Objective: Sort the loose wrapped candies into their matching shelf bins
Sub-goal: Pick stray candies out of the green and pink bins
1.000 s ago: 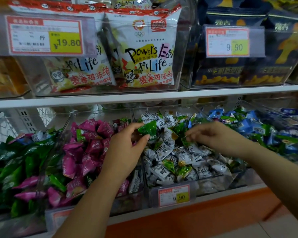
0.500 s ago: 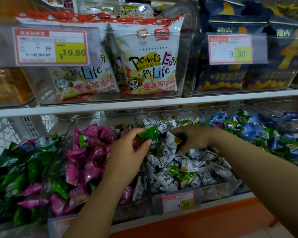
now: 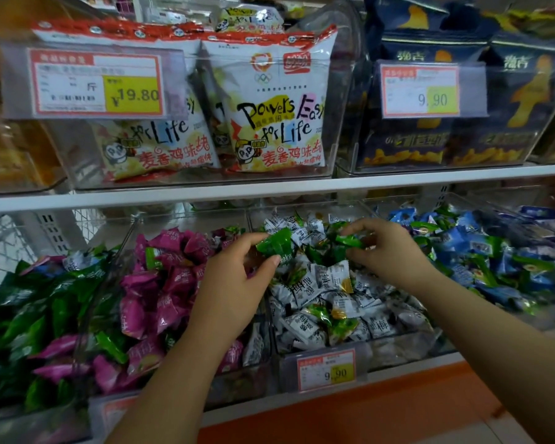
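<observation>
**Green strays lifted out of the white bin**

Our left hand (image 3: 234, 283) pinches a green foil-wrapped candy (image 3: 274, 243) between thumb and fingertips, just above the clear plastic bin of white wrapped candies (image 3: 407, 349) at mid-frame. Our right hand (image 3: 388, 248), fingers curled, nips a second green wrapped candy (image 3: 350, 241) beside it. We judge both are raised because they don't belong here. The heap of green wrapped candies (image 3: 23, 322) at lower left looks like their home.
</observation>
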